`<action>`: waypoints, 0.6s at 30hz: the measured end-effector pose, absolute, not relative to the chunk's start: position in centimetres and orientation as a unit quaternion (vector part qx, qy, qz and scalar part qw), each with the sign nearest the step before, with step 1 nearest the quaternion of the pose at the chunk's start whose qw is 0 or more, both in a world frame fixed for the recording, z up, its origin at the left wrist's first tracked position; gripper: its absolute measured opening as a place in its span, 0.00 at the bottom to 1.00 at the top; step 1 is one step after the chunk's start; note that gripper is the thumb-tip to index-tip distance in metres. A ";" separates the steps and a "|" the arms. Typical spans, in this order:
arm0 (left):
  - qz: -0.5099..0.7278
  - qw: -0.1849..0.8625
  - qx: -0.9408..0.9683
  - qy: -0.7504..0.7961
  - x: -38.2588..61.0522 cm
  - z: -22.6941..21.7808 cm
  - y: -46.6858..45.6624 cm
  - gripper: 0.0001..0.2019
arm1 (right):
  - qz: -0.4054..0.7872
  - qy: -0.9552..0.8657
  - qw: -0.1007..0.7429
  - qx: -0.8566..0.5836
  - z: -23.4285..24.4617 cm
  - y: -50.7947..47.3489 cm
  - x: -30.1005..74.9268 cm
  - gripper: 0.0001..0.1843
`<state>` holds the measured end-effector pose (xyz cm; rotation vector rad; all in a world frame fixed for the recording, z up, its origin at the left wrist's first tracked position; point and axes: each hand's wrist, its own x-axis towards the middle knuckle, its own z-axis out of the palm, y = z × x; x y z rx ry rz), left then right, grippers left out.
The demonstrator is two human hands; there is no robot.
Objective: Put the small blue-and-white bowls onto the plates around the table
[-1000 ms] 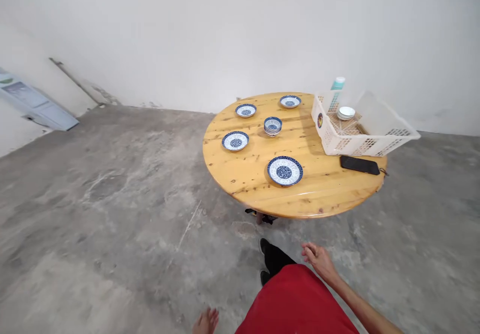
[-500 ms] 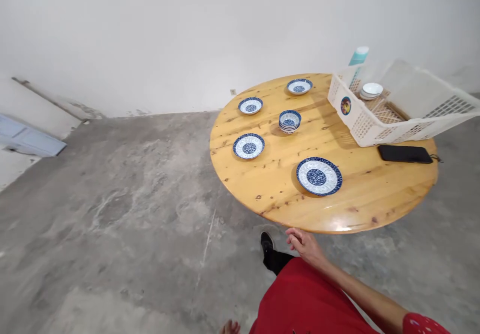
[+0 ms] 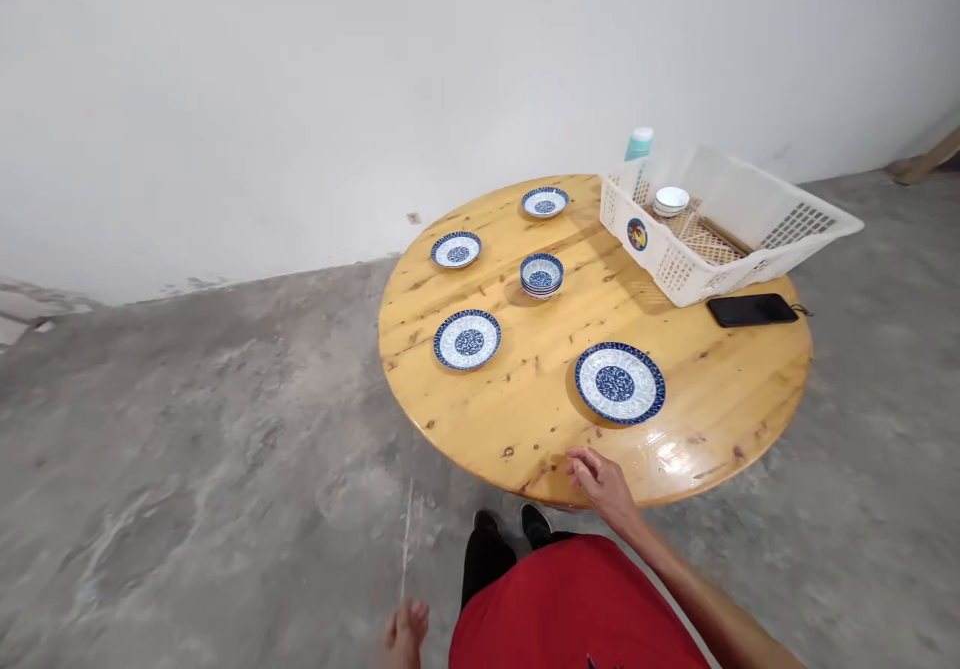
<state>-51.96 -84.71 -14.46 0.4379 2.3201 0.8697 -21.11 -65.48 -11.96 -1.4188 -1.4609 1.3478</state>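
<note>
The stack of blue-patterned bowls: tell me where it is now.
In the head view, the stack of bowls stands left of the white basket, among four plates on the wooden table.

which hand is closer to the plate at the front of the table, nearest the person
Right. The right hand is at the table's near edge, just short of the plate; the left hand is farther off, low beside the body.

Black phone point(image 3: 752, 311), teal bottle point(image 3: 637, 148) — white-topped, pale wall point(image 3: 300, 99), grey floor point(image 3: 262, 469)
</note>
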 end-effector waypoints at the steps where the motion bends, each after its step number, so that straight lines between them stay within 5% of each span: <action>1: 0.353 0.305 0.156 0.871 -53.3 -14.1 -83.1 0.12 | 0.511 -0.545 0.358 -0.561 -12.3 -65.6 -20.6 0.19; 10: 0.464 0.259 0.356 0.769 -59.1 -5.1 -60.0 0.17 | 0.472 -0.420 0.405 -0.661 -15.2 -68.4 -20.4 0.27; 18: 0.426 0.371 0.495 0.660 -57.0 -2.2 -48.3 0.13 | 0.367 -0.476 0.407 -0.687 -9.4 -58.9 -24.4 0.20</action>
